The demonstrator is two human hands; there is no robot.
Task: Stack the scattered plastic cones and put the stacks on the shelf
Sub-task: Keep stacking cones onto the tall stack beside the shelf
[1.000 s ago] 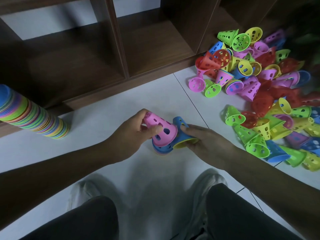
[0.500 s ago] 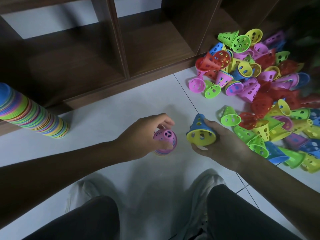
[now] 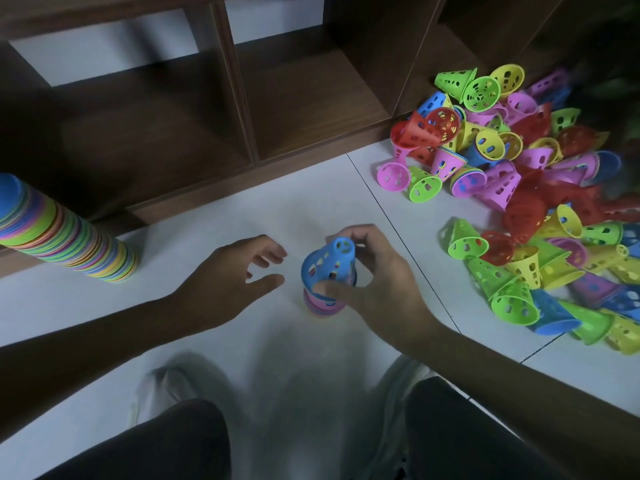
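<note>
- We see a dark wooden shelf across the top, its low compartments facing us from 10 to 1 o'clock.
- A tall stack of many-coloured cones stands on the white tiled floor at 9 o'clock, just in front of the shelf's edge.
- A loose pile of green, yellow, pink, red and blue cones spreads over the floor from 1 to 4 o'clock, most lying on their sides.
- Our dark trouser legs and blurred shoes fill the bottom at 6 o'clock.
- Nothing lies on the floor between the hands and the shelf.
- Our right hand pinches a blue cone near the centre, thumb at its rim and fingers curled behind its narrow top.
- The blue cone sits tilted over a short stack whose pink cone shows beneath it; that stack stands on the floor.
- Our left hand hovers just beside it at 9 o'clock, grip apart, fingers loosely spread, holding nothing and apart from the cone.
</note>
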